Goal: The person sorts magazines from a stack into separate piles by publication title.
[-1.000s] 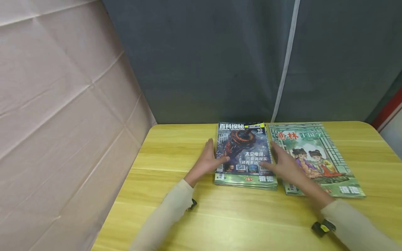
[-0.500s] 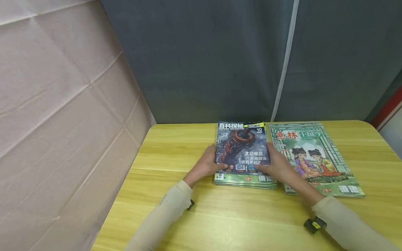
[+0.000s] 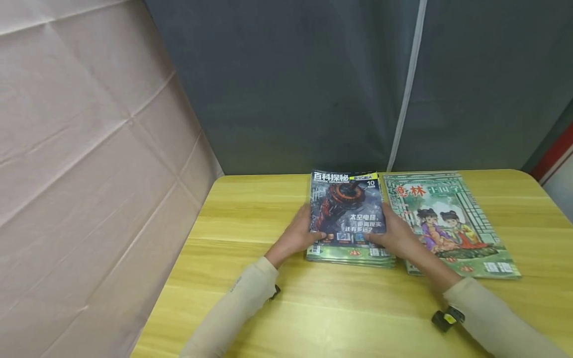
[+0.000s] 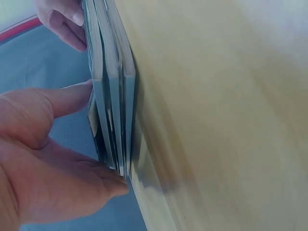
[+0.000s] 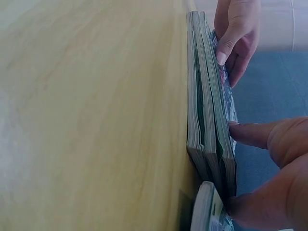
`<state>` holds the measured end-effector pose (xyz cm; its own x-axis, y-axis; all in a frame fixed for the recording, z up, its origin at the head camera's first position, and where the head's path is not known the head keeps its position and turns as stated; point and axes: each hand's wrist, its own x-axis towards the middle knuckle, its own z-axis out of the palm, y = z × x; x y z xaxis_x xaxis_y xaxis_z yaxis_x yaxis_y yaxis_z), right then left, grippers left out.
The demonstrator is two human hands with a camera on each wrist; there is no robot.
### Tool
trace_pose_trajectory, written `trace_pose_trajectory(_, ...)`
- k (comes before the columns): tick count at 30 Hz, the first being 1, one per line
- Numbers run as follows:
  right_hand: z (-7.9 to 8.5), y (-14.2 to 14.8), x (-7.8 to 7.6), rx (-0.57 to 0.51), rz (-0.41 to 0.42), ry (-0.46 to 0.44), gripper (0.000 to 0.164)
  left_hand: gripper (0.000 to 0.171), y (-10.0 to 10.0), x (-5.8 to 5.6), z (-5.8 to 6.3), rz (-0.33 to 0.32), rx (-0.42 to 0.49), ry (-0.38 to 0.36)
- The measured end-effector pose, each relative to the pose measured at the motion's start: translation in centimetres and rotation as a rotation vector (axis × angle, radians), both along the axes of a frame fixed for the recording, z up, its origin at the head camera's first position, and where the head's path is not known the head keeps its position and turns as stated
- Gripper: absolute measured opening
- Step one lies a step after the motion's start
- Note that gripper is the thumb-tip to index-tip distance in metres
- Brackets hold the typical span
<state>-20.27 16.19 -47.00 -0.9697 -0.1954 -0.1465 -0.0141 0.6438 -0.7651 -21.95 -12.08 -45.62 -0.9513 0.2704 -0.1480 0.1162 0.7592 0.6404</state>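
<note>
A dark magazine (image 3: 344, 209) with a red machine on its cover lies on top of several green magazines (image 3: 353, 256) at the table's back edge. My left hand (image 3: 293, 236) holds its left side, thumb on the cover and fingers along the edge. On the opposite side my right hand (image 3: 398, 236) grips it the same way. Page edges of the stack (image 4: 113, 72) show in the left wrist view, between thumb and fingers of my left hand (image 4: 53, 159). In the right wrist view, my right hand's thumb touches the upper part of the stack (image 5: 207, 96).
Just right of the stack lies another pile of green magazines (image 3: 447, 214), its cover showing two cartoon children; my right wrist passes over its corner. The yellow wooden table (image 3: 340, 308) ends at a dark grey curtain (image 3: 291, 99). A pale cloth (image 3: 89, 174) hangs on the left.
Both hands have closed in on the dark magazine's sides, my right hand moving left and its thumb down the cover. The magazine has shifted slightly away over the stack.
</note>
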Motion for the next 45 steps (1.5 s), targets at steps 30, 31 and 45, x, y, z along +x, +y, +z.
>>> trace_pose_trajectory(30, 2.0, -1.5, 1.1, -0.691, -0.389, 0.001, 0.077, 0.069, 3.0, -0.6, 0.2, 0.335, 1.155, -0.196)
trace_pose_trajectory(31, 2.3, -1.6, 1.0, -0.766, -0.395, -0.036, 0.076, 0.069, 2.7, -0.7, 0.2, 0.335, 1.199, -0.207)
trace_pose_trajectory(45, 3.0, -6.5, -0.5, -1.251, -0.3, -0.303, 0.079, 0.064, -5.0, -0.9, 0.2, 0.365, 1.363, -0.219)
